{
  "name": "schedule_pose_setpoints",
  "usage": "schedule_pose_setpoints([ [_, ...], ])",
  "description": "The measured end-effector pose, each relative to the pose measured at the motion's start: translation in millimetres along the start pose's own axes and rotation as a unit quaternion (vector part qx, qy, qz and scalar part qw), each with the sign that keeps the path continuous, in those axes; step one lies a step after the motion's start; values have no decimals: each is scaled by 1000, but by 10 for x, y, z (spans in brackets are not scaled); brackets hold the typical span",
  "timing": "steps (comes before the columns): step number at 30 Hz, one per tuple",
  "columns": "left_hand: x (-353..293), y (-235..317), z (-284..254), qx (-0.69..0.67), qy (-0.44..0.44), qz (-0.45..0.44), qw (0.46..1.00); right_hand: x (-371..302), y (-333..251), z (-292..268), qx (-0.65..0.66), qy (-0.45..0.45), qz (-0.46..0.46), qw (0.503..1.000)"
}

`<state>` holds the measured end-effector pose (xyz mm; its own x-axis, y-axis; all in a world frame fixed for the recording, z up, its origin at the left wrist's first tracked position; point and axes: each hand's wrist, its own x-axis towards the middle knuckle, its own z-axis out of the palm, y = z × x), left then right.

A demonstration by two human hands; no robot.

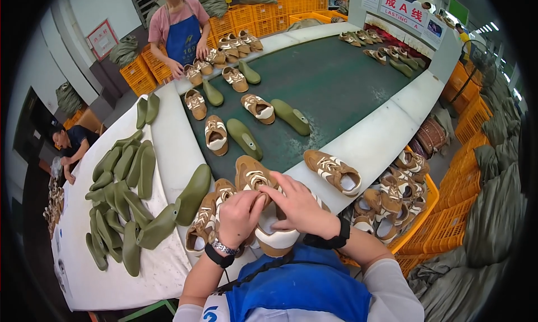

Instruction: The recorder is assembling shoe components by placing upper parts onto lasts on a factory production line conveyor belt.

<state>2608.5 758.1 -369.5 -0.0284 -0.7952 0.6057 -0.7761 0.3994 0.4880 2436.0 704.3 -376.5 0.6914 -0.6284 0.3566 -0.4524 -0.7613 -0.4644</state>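
A brown sneaker (250, 169) with white laces and a white heel patch is right in front of me, toe pointing away and heel toward my body. My left hand (241, 217) is closed, its fingers pinching near the tongue. My right hand (302, 205) grips the collar from the right, fingers curled over the opening. The hands hide most of the tongue and upper laces. Left of the held shoe lie more brown sneakers (203, 224), close to my left wrist. Another sneaker (333, 171) rests on the white ledge beyond my right hand.
Green shoe lasts (140, 168) pile on a white cloth-covered table at left. A dark green conveyor (330, 92) carries sneakers and lasts. Across it stands a person in a blue apron (185, 33), hands on shoes. An orange crate (431, 201) full of sneakers sits at right.
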Motion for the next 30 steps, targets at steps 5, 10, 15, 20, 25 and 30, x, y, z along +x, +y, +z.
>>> schedule_pose_setpoints([
  [5, 99, 77, -89, 26, 15, -16, 999, 123, -72, 286, 121, 81, -33, 989],
  [10, 47, 103, -150, 54, -2, 25, 998, 208, -138, 390, 185, 99, 17, 978],
  [15, -110, 160, -319, 45, -141, 11, 989, 124, -150, 434, 241, 74, -9, 968],
  [20, -255, 61, -309, 111, -156, 22, 981, 118, -136, 358, 268, 27, -11, 963],
  [25, -423, -37, -238, 108, -90, 32, 990, 100, -301, 346, 184, 21, -18, 983],
  [30, -396, 5, -299, 113, -81, 28, 990, 82, -219, 416, 170, -19, 37, 985],
])
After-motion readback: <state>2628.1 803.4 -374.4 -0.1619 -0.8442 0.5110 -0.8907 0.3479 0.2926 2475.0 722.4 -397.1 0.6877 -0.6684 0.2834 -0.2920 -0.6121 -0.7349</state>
